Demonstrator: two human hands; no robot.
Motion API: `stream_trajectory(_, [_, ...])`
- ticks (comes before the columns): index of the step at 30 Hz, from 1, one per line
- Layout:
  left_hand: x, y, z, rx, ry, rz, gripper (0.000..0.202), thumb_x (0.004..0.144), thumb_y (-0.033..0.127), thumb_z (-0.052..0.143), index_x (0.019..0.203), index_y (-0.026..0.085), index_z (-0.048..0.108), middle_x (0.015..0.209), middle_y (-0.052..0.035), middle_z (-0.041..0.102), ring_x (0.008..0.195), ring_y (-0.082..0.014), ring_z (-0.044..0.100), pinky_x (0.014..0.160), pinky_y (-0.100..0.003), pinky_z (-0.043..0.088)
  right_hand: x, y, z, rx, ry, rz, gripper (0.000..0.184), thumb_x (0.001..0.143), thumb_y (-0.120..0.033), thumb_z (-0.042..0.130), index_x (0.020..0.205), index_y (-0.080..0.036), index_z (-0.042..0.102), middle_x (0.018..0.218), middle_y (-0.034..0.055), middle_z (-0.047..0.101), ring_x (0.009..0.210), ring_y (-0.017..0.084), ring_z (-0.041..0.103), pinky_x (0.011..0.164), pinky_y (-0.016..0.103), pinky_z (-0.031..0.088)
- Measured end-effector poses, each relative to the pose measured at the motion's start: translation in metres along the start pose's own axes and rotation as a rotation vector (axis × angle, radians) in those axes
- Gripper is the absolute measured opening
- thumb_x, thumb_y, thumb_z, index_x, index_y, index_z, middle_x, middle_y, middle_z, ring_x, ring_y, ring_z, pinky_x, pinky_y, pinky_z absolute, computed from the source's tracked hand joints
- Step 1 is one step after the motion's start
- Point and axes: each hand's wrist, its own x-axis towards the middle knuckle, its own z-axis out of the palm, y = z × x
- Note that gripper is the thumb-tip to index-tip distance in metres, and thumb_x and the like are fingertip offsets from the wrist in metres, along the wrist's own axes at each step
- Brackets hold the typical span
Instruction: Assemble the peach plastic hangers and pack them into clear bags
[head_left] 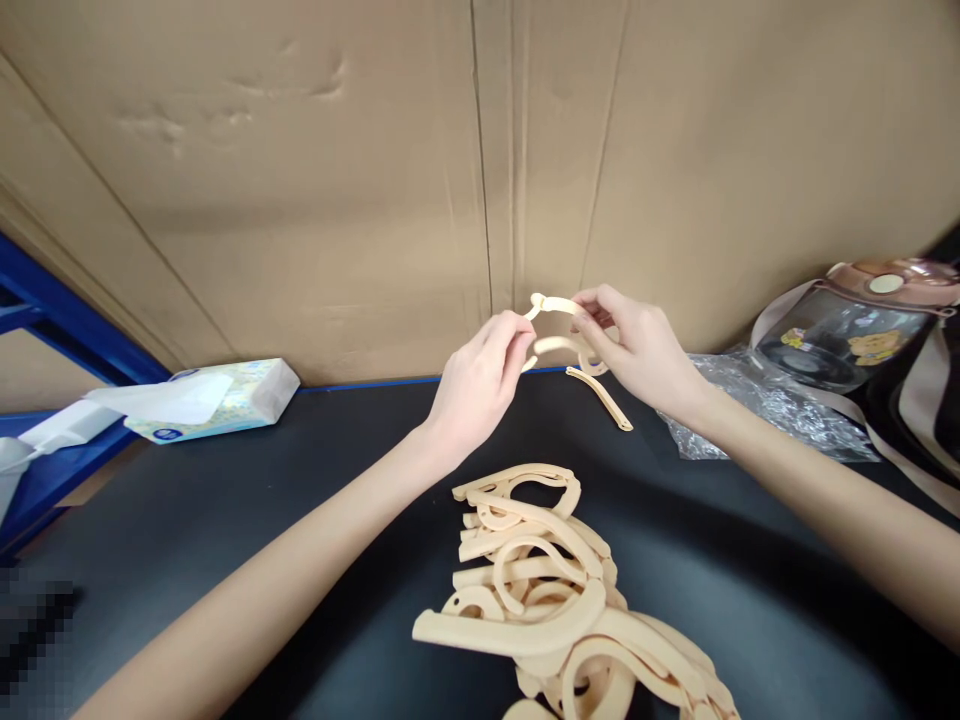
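Observation:
Over the far side of the black table, both hands are raised with a cream folding hanger between them. My left hand pinches its left end, and my right hand grips the right end with thumb and fingers. The fingers hide part of the joints. Just behind and below, a curved cream piece shows; I cannot tell whether it belongs to the held hanger. A loose cream arm piece lies below the right hand. Closer to me is a heap of folded cream hangers with curved hooks.
A tissue pack lies at the left beside a blue metal frame. Crumpled clear plastic and a clear bottle with a brown lid and strap are at the right. Cardboard stands behind the black table.

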Motion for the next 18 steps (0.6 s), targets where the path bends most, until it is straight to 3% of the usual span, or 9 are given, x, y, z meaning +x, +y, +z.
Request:
stream_trajectory(4, [0.002,0.001,0.002,-0.255,-0.134,-0.264,0.011,0.101,0.030,0.037,0.100,0.022,0.044,0.058,0.0076,0.041,0.049,-0.0110,0.040,0.054,-0.023,0.032,0.000,-0.003,-0.007,-0.404,-0.012,-0.111,0.027,0.100,-0.036,0.038,0.102,-0.020,0.060,0.093,0.0084,0.068,0.082,0.021,0.061,0.060,0.029,0.036])
stream_trajectory(7, [0.004,0.006,0.005,-0.304,-0.236,-0.275,0.032,0.102,0.032,0.030,0.077,0.020,0.046,0.061,0.0034,0.046,0.054,-0.0114,0.045,0.058,-0.024,0.035,-0.003,-0.002,-0.005,-0.595,-0.120,-0.155,0.036,0.102,-0.033,0.028,0.102,-0.019,0.061,0.085,0.0109,0.068,0.079,0.023,0.060,0.057,0.031,0.031])
stream_trajectory(9, [0.004,0.010,0.008,-0.219,-0.255,-0.274,0.039,0.103,0.033,0.026,0.071,0.020,0.043,0.064,0.0013,0.048,0.059,-0.0129,0.048,0.060,-0.025,0.035,-0.004,0.002,0.000,-0.546,-0.213,-0.105,0.033,0.099,-0.025,0.030,0.100,-0.017,0.062,0.080,0.0127,0.068,0.073,0.023,0.059,0.057,0.032,0.029])
stream_trajectory(12, [0.003,0.014,0.016,-0.007,-0.254,-0.321,0.036,0.103,0.035,0.024,0.080,0.020,0.047,0.063,0.0010,0.047,0.059,-0.0161,0.050,0.059,-0.026,0.032,-0.004,0.012,0.007,-0.320,-0.290,0.035,0.024,0.093,-0.023,0.039,0.092,-0.015,0.062,0.069,0.0116,0.066,0.063,0.024,0.058,0.056,0.031,0.030])
stream_trajectory(15, [0.003,0.006,0.026,0.064,-0.281,-0.352,0.031,0.103,0.034,0.026,0.089,0.020,0.051,0.063,0.0011,0.047,0.060,-0.0181,0.051,0.060,-0.027,0.031,0.002,0.024,0.006,-0.169,-0.281,0.102,0.031,0.096,-0.027,0.032,0.083,-0.017,0.059,0.061,0.0056,0.062,0.055,0.018,0.057,0.055,0.029,0.036])
stream_trajectory(18, [0.005,-0.012,0.036,0.080,-0.338,-0.418,0.035,0.102,0.029,0.027,0.081,0.020,0.053,0.067,-0.0018,0.054,0.067,-0.0198,0.057,0.063,-0.027,0.035,0.010,0.033,0.000,-0.044,-0.190,0.191,0.039,0.098,-0.028,0.020,0.086,-0.018,0.055,0.057,0.0015,0.057,0.049,0.014,0.052,0.051,0.026,0.039])
